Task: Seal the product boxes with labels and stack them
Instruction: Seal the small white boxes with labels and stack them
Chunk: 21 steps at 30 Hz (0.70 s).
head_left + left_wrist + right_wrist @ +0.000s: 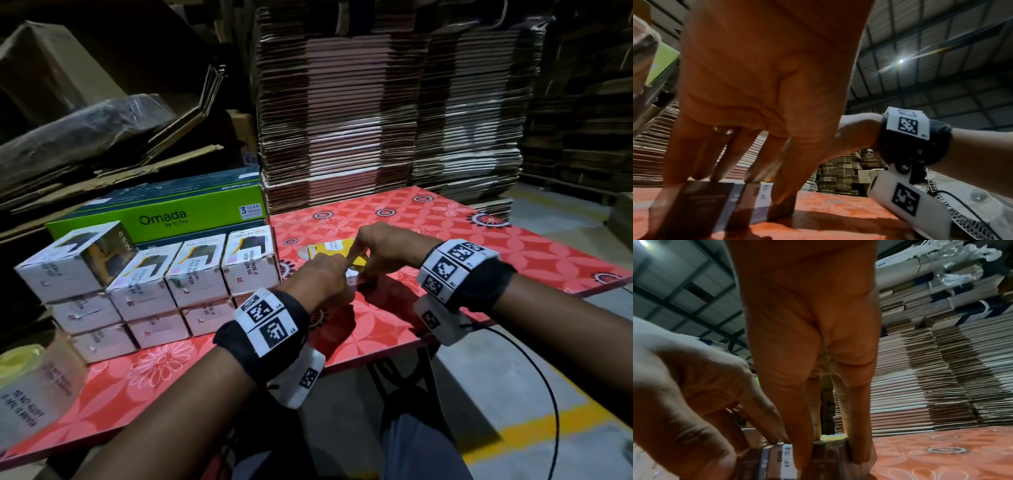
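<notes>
Nearest the person, both hands are working at one small white-and-yellow printed cardboard product box (337,251) lying on the red flower-patterned tabletop (445,233), a little back from its near edge. The left hand (323,279) is holding it with fingers spread and pointing down, thumb and fingertips pressing its two ends in the left wrist view. The right hand (383,250) is reaching over it with fingers close together and straight, tips pushing down on a white strip seal label (786,456) printed in black, thumb and fingers straddling the box's end.

The box is probably light and thin-walled, so it is likely to dent under a hard squeeze and skid on the glossy top; holding it by its short ends, as now, seems soundest. The label looks thin and sticky, liable to crease unless it is smoothed from its middle outward.

To the left, a three-high stack of small white sealed boxes (191,274) is standing in rows, its top box askew, with a green flat carton (161,212) behind. The tabletop to the right and beyond is giving open room; tall piles of flattened brown corrugated cardboard (376,102) are closing off the far side.
</notes>
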Motion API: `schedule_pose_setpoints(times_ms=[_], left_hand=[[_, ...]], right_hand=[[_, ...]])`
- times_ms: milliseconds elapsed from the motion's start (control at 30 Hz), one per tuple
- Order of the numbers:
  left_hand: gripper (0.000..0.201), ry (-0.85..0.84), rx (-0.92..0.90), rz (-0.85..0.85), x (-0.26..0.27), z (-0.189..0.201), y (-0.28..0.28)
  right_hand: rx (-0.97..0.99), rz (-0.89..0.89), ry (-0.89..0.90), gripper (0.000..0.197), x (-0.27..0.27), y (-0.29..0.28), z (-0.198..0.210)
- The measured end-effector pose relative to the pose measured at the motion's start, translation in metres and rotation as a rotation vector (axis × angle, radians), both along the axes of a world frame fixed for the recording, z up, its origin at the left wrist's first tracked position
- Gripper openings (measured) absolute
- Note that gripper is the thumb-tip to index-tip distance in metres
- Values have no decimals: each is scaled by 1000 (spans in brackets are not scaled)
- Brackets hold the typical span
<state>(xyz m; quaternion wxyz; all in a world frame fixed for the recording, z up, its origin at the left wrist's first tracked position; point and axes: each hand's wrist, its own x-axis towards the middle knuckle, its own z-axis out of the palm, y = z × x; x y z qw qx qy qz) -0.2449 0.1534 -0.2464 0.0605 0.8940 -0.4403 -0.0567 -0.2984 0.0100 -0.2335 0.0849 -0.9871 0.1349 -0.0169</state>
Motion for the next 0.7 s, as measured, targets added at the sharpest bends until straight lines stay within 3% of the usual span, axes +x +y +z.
schedule_pose_setpoints(times_ms=[700], left_hand=[[46, -9, 30, 21, -9, -16, 43]], right_hand=[[-65, 149, -51, 43, 19, 31, -1]])
